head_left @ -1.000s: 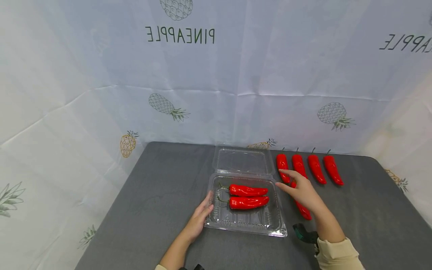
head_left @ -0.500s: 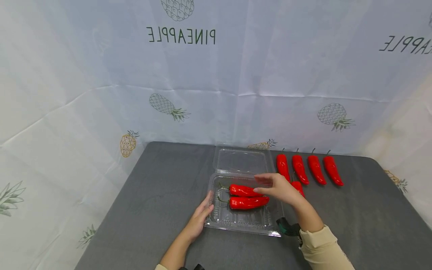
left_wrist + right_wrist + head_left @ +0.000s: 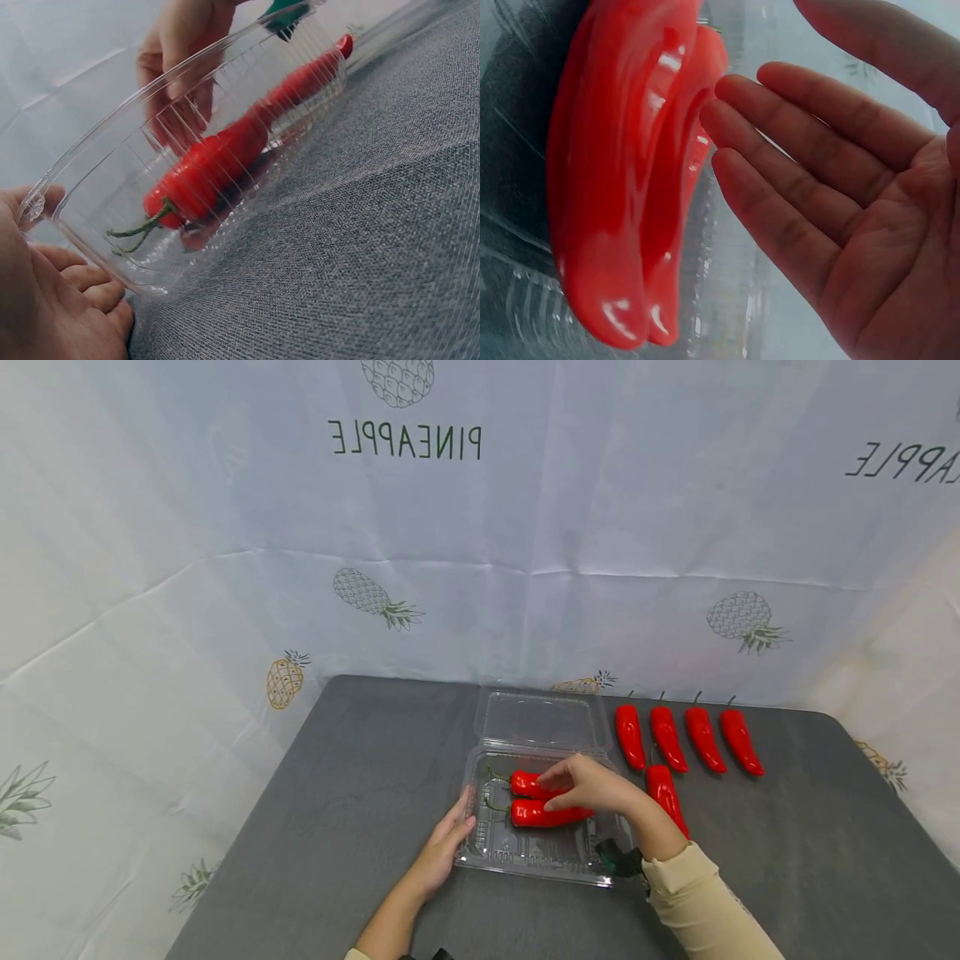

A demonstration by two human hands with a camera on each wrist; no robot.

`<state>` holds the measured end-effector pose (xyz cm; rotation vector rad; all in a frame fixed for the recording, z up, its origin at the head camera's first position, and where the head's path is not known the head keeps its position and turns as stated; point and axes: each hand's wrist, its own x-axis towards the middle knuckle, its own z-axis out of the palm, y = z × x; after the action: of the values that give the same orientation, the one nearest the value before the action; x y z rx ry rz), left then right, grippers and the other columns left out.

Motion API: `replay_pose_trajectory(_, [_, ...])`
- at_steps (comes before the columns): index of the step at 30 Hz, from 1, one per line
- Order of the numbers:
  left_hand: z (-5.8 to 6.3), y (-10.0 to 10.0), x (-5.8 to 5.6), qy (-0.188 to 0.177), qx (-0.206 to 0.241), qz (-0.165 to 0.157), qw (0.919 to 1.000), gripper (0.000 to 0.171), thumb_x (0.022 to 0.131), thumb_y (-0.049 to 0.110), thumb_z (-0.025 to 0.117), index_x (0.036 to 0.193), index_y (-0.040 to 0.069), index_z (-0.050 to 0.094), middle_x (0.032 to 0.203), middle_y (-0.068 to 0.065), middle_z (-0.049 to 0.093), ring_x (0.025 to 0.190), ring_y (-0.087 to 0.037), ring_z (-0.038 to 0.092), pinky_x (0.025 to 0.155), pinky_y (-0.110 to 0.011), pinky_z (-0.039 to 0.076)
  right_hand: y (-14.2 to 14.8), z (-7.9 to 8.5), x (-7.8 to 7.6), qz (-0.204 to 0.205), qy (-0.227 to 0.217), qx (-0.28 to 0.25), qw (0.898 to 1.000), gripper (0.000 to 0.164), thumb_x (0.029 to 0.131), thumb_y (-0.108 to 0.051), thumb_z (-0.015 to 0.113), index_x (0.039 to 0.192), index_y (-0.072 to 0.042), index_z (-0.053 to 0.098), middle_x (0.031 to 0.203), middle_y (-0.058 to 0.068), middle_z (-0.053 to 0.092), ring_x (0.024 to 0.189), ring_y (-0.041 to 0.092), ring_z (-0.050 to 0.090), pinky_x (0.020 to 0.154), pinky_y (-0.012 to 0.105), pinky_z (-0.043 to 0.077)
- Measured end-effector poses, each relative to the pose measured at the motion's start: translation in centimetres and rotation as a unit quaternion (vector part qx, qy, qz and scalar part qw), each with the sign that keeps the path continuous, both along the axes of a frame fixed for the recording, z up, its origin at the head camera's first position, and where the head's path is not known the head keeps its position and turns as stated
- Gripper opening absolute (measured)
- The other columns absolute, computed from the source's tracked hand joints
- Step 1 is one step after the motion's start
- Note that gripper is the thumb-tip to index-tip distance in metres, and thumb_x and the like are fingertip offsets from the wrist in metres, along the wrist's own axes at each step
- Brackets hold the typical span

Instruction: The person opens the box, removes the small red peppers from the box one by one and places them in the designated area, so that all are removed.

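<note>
Two red chili peppers lie side by side in a clear plastic clamshell container (image 3: 525,862): a far pepper (image 3: 524,784) and a near pepper (image 3: 534,814). Their green stems point left. My left hand (image 3: 442,843) grips the container's left side; the left wrist view has its thumb at the rim and the fingers (image 3: 97,289) outside the wall. Over the peppers hovers my right hand (image 3: 596,787), partly covering them. In the right wrist view its fingers (image 3: 787,229) are extended beside the peppers, with nothing in the grasp.
Behind the container its hinged lid (image 3: 540,717) lies folded back. Several red peppers (image 3: 703,739) stand in a row at the back right of the grey table (image 3: 360,777). Another pepper (image 3: 665,795) lies in front of that row, near my right forearm. A pineapple-print curtain (image 3: 525,510) hangs behind.
My right hand has moved left, from above the loose peppers on the table to above those in the container, and slightly down. The left hand keeps its place.
</note>
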<state>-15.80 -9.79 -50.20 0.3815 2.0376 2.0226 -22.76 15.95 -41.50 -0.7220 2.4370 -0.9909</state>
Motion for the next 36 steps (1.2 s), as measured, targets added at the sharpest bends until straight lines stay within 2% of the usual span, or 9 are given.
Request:
replay_pose_trajectory(7, [0.0,0.0,0.1,0.002,0.002,0.0,1.0,0.06,0.1,0.023,0.036,0.148,-0.003,0.01,0.155,-0.02,0.009,0.144,-0.032,0.003,0.099,0.001,0.012,-0.8,-0.3,0.0,0.021,0.017,0.021,0.999,0.033,0.076,-0.008,0.074,0.107,0.002,0.068,0.104,0.012,0.07,0.1,0.026,0.065,0.084,0.038,0.053])
replay_pose_trajectory(15, [0.1,0.0,0.1,0.001,0.005,0.001,1.0,0.06,0.1,0.022,0.036,0.148,-0.002,0.01,0.155,-0.019,0.008,0.144,-0.031,0.002,0.098,0.001,0.012,-1.2,-0.5,0.1,0.055,0.025,0.069,0.996,0.029,0.074,-0.005,0.075,0.102,0.0,0.07,0.094,0.006,0.071,0.083,0.014,0.063,0.073,0.025,0.053])
replay_pose_trajectory(21, [0.1,0.0,0.0,-0.001,0.005,0.0,1.0,0.061,0.1,0.023,0.037,0.148,-0.003,0.009,0.155,-0.02,0.008,0.144,-0.032,0.002,0.098,0.001,0.012,-1.6,-0.7,0.3,0.068,0.028,0.096,0.993,0.028,0.072,-0.004,0.076,0.1,0.0,0.071,0.091,0.005,0.071,0.08,0.012,0.062,0.074,0.028,0.053])
replay_pose_trajectory(26, [0.1,0.0,0.1,0.0,0.003,0.002,1.0,0.06,0.1,0.022,0.037,0.148,-0.002,0.01,0.155,-0.019,0.009,0.144,-0.032,0.003,0.099,0.001,0.012,-1.9,-0.9,0.6,0.053,0.031,0.122,0.991,0.032,0.071,-0.007,0.079,0.101,-0.004,0.07,0.095,0.002,0.069,0.084,0.013,0.057,0.079,0.032,0.05])
replay_pose_trajectory(36, [0.0,0.0,0.1,-0.006,-0.002,0.007,1.0,0.06,0.1,0.024,0.037,0.148,-0.001,0.012,0.156,-0.018,0.011,0.144,-0.031,0.004,0.098,0.001,0.012,-2.1,-1.1,0.6,0.045,0.006,0.122,0.992,0.036,0.072,-0.009,0.078,0.106,-0.006,0.069,0.102,0.002,0.068,0.092,0.015,0.056,0.086,0.037,0.048])
